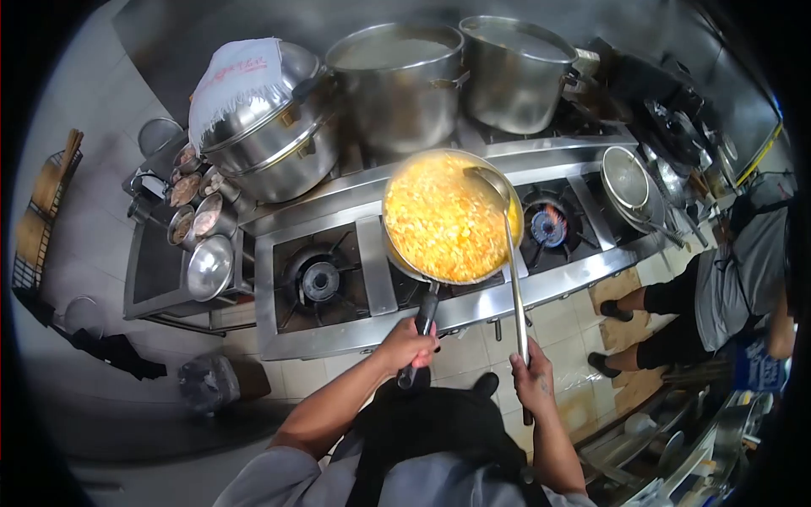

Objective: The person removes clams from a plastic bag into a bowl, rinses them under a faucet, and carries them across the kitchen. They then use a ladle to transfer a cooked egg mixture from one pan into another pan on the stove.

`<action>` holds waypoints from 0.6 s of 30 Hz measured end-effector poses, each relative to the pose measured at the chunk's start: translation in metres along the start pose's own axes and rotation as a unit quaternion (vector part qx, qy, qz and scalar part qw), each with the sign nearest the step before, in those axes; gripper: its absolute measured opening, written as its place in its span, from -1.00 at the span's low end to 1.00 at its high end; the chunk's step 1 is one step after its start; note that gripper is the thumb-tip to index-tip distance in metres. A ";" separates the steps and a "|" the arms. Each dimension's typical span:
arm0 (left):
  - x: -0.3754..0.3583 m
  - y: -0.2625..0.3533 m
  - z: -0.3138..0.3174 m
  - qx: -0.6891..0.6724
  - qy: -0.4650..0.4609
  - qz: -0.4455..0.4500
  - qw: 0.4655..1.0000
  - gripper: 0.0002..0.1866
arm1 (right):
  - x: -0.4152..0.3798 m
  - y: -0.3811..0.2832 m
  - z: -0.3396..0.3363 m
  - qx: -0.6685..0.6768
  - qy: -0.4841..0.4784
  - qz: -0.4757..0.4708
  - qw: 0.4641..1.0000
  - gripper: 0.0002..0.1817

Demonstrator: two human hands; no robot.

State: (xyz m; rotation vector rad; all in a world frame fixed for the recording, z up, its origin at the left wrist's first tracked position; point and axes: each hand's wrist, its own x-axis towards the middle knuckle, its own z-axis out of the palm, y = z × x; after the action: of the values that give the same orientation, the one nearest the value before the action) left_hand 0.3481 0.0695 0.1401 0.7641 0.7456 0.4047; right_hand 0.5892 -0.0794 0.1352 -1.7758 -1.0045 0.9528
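A round pan full of yellow-orange chopped food is over the middle of the stove. My left hand is closed round the pan's black handle. In my right hand is the long handle of a metal ladle, gripped with the fingers wrapped round it. The ladle's bowl rests in the food at the pan's upper right. To the right of the pan a burner burns with a visible flame; the left burner shows no flame.
Two large pots and a lidded steamer with a white cloth stand behind. Small metal bowls are at the left, strainers at the right. Another person stands at the right; a bin is at lower left.
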 end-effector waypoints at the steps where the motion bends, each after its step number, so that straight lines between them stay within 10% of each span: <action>1: -0.002 0.003 -0.008 0.002 0.000 0.008 1.000 -0.83 | 0.002 -0.006 0.009 0.013 -0.011 -0.005 1.000 -0.57; 18: 0.006 0.005 -0.078 0.044 0.099 0.075 0.991 -0.81 | 0.018 -0.043 0.045 -0.078 -0.063 -0.014 0.995 -0.58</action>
State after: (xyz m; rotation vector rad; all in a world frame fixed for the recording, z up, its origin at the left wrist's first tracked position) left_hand 0.2943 0.1129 0.1026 0.8738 0.8999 0.5935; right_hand 0.5453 -0.0363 0.1564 -1.8423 -1.2102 1.0023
